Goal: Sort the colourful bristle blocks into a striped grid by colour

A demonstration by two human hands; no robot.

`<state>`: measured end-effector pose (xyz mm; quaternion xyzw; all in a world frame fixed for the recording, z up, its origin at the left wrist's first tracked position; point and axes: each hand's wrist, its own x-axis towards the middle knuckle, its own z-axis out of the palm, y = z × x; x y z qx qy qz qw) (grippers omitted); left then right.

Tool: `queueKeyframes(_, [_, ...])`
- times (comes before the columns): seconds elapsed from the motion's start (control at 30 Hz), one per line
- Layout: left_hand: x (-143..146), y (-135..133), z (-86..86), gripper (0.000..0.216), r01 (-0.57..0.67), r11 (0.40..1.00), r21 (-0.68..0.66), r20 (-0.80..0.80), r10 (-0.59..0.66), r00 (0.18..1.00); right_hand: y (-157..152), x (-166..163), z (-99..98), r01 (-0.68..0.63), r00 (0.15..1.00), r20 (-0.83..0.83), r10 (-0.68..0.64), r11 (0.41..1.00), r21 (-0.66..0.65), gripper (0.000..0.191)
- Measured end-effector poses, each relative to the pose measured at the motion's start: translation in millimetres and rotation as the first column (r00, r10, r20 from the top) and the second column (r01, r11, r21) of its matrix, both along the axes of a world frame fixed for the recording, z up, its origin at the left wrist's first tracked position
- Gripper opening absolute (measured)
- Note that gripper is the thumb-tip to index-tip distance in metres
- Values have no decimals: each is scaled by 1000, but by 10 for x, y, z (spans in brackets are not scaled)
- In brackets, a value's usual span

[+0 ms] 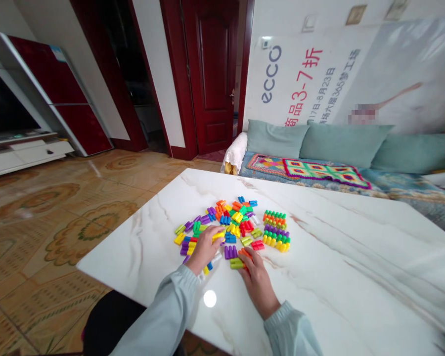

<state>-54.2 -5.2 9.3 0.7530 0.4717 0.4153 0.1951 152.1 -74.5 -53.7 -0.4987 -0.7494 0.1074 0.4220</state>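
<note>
1. Setup: white desk (pixel 337 287) with brown veining. Small coloured blocks lie on it in two groups, a loose pile (pixel 235 229) and an ordered set (pixel 277 231).
2. Hands: apart from each other, both over the near side of the pile; pale grey-green sleeves (pixel 170 309) at the wrists.
3. Left hand (pixel 206 244): thumb and fingers pinched on a yellow block (pixel 218 236), at the near-left part of the pile. More blocks lie under and beside the wrist.
4. Right hand (pixel 257 279): fingers curled over an orange block (pixel 245 253) at the pile's near-right edge. Cannot tell whether the grip is firm; the fingers partly cover the block.
5. Just left of the right fingers: a lime block (pixel 236 263), lying flat. A purple block (pixel 230 252) lies just beyond it, between the two hands.
6. Beyond the right hand: a red block (pixel 258 245), near the ordered set.
7. Ordered set: to the right of the pile, apart from it. Blocks lined up in rows, with green at the far end and yellow nearest.
8. Surroundings: sofa (pixel 404 190) with blue-green cushions (pixel 346 143) beyond the desk; printed banner (pixel 341 64) on the wall above; dark red door (pixel 213 74); red refrigerator (pixel 63 94) at far left.
</note>
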Motion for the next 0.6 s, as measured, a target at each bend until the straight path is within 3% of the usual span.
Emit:
queueKeyframes(0.17, [-263, 173, 148, 34, 22, 998, -67, -103, -29, 994, -5, -7, 5, 13, 1000, -7, -13, 1000, -14, 31])
queueKeyframes(0.4, [-720, 49, 156, 44, -100, 985, -142, -400, 35, 916, 2, -19, -11, 7, 1000, -30, -8, 1000, -17, 30])
queueKeyframes(0.6, [-700, -54, 86, 61, -46, 989, -143, -480, -28, 877, -3, -21, -12, 15, 999, -30, -16, 1000, -24, 30])
